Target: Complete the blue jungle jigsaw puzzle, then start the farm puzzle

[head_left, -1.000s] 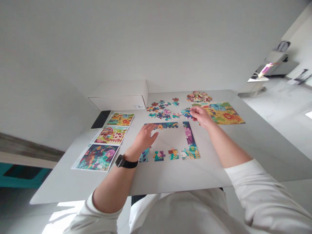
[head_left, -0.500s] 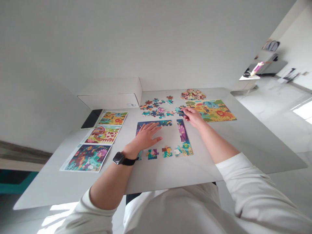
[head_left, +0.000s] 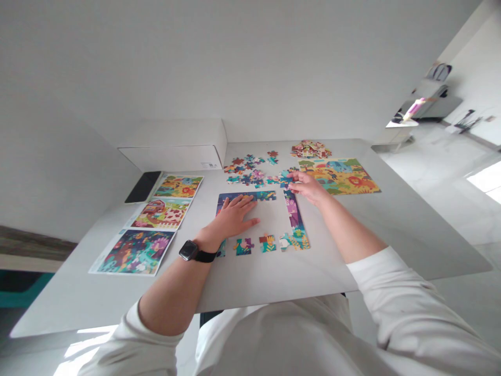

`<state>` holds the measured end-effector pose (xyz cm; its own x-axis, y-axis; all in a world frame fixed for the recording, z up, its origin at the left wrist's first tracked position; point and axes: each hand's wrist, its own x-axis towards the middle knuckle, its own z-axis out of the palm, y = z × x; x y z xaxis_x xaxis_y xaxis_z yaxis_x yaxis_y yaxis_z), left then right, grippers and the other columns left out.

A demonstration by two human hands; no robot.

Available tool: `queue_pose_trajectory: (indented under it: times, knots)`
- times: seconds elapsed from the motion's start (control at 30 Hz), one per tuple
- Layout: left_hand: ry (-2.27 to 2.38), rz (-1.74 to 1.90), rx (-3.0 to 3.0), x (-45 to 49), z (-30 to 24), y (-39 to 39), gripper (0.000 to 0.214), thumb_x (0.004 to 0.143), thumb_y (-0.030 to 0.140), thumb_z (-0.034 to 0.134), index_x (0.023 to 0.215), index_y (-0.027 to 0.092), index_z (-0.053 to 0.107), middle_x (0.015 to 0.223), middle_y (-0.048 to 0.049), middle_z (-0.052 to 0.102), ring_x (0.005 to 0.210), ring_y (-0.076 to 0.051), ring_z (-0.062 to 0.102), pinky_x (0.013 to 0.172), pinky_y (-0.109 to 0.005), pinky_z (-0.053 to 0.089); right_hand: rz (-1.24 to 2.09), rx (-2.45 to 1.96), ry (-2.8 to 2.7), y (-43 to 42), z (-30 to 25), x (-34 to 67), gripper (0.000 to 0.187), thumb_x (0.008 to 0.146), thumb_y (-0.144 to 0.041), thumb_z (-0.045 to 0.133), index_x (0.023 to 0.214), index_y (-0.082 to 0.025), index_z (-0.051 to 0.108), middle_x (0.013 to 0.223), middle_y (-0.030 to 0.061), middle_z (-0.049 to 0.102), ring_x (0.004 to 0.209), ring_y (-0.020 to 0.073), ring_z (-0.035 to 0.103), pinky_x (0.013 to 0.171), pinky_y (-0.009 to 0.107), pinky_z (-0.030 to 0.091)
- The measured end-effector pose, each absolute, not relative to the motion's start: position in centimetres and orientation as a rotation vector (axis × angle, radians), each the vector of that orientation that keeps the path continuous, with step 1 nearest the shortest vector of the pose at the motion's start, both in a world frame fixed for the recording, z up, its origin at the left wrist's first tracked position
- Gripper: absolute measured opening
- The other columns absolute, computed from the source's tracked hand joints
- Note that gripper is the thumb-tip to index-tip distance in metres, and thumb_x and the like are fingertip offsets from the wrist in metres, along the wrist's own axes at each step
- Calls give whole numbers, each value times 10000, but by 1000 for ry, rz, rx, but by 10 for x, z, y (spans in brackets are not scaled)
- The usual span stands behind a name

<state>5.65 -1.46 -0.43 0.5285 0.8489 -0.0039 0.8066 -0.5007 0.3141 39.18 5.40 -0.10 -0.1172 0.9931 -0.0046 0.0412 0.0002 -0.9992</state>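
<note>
A single camera sits on the person's head and faces forward and down. Nearest, along the lower edge, are the white sleeves (head_left: 410,303). The table (head_left: 391,230) runs away from the lens, with the left hand (head_left: 233,216) and right hand (head_left: 311,188) mid-frame at arm's reach. The far wall (head_left: 235,62) fills the upper half.

The left hand (head_left: 234,216) has been drawn back off the dark blue assembled puzzle strip (head_left: 254,196) and flattened, fingers spread. The right hand (head_left: 311,187), pinching a small blue cardboard puzzle piece (head_left: 288,181), has been shifted slightly towards the purple assembled puzzle strip (head_left: 293,210).
</note>
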Motion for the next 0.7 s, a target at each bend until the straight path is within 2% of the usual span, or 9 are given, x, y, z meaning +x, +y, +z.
queue_pose_trajectory:
  times: [0.13,0.3,0.47,0.7]
  knots:
    - [1387,241,2488,54,-5,-14,664,1017,643,592,1620,366,565,1763,-70,440,1658,-396,341,1338,-738,172,1150,-1274,-1524,52,-1,386,338,725,-315,882,1026,-222,761,1014,30,775,822,162,688,780,308,599]
    - [1407,232,2487,50,-3,-15,651,1024,612,606,1619,350,568,1756,-78,450,1653,-396,353,1333,-748,178,1050,-1331,-1793,49,1,377,381,754,-198,839,1132,-209,791,1096,45,814,781,136,675,772,278,559]
    - [1415,241,2495,49,-3,-16,641,1027,592,611,1613,336,576,1752,-90,454,1642,-401,371,1331,-742,200,817,-1444,-2010,45,1,371,396,827,-191,813,1222,-220,819,958,24,822,761,147,683,766,271,533]
    - [1424,260,2516,46,-6,-15,638,1023,614,619,1595,332,598,1730,-96,489,1626,-396,401,1339,-692,247,600,-1394,-2188,42,1,373,319,912,-250,816,1230,-249,843,1181,65,828,851,169,723,855,307,550]
